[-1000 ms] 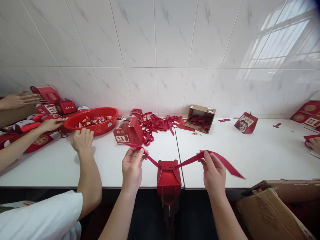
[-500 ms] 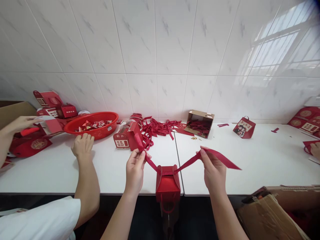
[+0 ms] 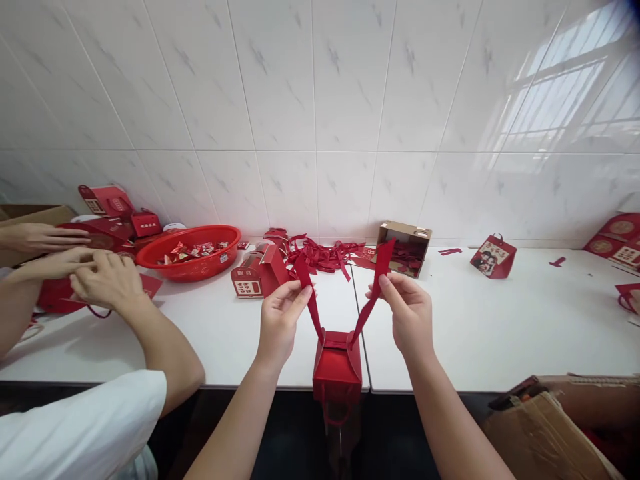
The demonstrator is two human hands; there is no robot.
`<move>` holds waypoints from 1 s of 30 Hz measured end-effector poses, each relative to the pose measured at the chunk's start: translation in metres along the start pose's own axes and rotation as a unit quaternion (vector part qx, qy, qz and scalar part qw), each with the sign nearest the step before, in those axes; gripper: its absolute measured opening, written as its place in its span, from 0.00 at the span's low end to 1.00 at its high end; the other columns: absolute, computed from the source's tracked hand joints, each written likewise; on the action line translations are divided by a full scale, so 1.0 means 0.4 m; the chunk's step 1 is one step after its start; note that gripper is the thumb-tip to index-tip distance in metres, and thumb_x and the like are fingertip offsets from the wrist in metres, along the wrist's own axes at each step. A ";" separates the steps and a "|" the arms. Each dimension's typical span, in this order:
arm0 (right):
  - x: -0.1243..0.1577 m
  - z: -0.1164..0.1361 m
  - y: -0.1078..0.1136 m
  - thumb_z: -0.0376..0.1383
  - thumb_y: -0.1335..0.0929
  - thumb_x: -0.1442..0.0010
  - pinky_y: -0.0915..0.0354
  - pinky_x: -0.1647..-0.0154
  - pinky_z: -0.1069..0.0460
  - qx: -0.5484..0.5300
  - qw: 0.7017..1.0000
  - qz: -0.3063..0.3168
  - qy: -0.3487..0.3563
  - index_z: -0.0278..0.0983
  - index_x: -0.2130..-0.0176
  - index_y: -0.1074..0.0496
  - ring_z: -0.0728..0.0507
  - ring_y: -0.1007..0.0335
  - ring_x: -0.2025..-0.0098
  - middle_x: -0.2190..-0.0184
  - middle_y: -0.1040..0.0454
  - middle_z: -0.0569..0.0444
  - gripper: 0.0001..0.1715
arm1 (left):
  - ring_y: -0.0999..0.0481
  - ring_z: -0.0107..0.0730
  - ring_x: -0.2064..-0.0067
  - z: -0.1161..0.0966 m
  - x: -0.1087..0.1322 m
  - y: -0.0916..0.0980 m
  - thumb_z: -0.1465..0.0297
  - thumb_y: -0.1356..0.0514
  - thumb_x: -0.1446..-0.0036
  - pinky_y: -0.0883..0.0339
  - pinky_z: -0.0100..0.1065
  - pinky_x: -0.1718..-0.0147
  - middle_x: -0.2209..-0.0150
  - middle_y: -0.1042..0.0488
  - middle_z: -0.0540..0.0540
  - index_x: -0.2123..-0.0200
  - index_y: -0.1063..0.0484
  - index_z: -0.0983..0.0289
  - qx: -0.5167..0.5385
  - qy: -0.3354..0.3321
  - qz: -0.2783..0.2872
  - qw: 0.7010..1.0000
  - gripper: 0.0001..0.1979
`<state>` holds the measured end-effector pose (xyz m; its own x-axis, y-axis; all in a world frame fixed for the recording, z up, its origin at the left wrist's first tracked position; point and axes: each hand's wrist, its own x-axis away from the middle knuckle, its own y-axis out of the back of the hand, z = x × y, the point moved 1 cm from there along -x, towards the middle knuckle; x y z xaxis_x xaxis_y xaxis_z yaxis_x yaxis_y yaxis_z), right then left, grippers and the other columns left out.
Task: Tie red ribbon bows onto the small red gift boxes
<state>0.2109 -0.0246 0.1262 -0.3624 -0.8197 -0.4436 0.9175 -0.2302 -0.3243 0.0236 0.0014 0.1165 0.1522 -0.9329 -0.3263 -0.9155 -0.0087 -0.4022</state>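
Observation:
A small red gift box (image 3: 337, 367) stands at the table's front edge, between my forearms. A dark red ribbon (image 3: 314, 308) runs across its top, its two ends rising in a V. My left hand (image 3: 281, 319) pinches one end between thumb and fingers. The other end is pinched in my right hand (image 3: 407, 313), its tip sticking up above the fingers. A cord handle loop hangs at the box's near side. Behind my left hand lies a red box (image 3: 247, 281) with pale printed characters.
A red basin (image 3: 200, 267) of wrapped sweets stands left, near a co-worker's hands (image 3: 107, 277). Loose ribbons (image 3: 325, 253) lie by the wall beside a small carton (image 3: 404, 235). A photo-printed box (image 3: 494, 257) stands right; a cardboard box (image 3: 550, 427) sits at lower right.
Both my hands have come closer together, and the ribbon ends now stand steeper. At left, the co-worker's hand has moved from the basin to red packaging.

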 end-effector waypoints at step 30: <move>-0.038 -0.002 -0.019 0.44 0.28 0.49 0.33 0.64 0.50 -0.028 0.998 0.015 -0.050 0.37 0.69 0.27 0.48 0.31 0.73 0.77 0.28 0.56 0.14 | 0.23 0.30 0.68 -0.014 -0.026 -0.026 0.68 0.29 0.60 0.32 0.32 0.63 0.72 0.22 0.51 0.69 0.24 0.65 -0.017 0.017 -0.007 1.000 0.13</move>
<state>0.2093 -0.0101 0.1347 -0.3144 -0.8750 -0.3682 0.9158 -0.1774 -0.3604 0.0294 0.0093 0.1287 0.1534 -0.9441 -0.2919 -0.9254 -0.0336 -0.3775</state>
